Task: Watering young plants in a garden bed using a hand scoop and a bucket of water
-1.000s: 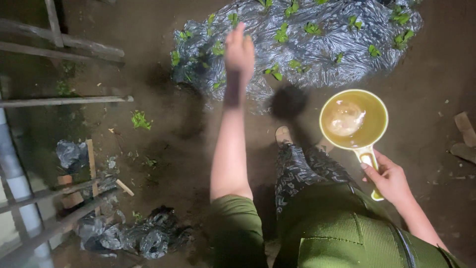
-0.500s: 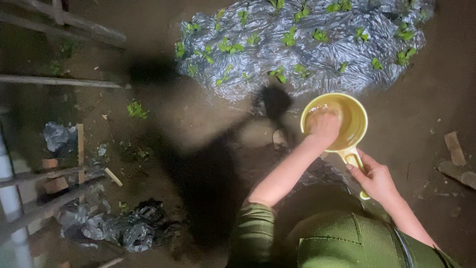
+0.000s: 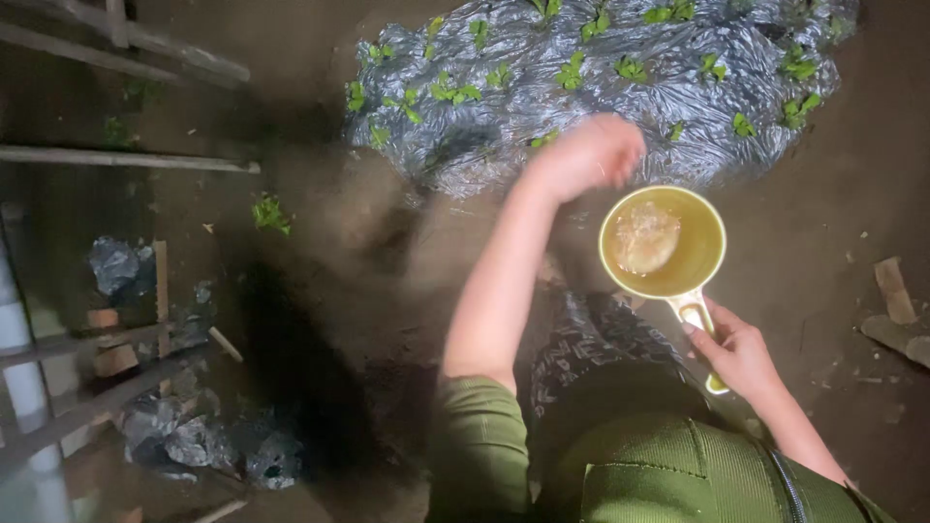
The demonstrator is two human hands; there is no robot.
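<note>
Your right hand (image 3: 738, 351) grips the yellow scoop (image 3: 663, 242) by its handle, which points to 5 o'clock, while your left hand (image 3: 587, 155), loosely cupped, hovers at the rim's 10 o'clock, nearer the foil-covered seedling bed (image 3: 601, 87).

The left hand (image 3: 591, 155) is smeared by motion blur — whether its fingers pinch anything cannot be told — and the ground (image 3: 339, 223) beside its forearm is blurred as well. The right hand (image 3: 741, 353) covers most of the yellow scoop's (image 3: 664, 242) handle, and the pale lump inside the scoop is too indistinct to tell what it is. The silver plastic sheet (image 3: 620, 107) with its seedlings (image 3: 572, 73) is cut off by the top edge, and the white pipe (image 3: 24, 387) by the left and bottom edges.
</note>
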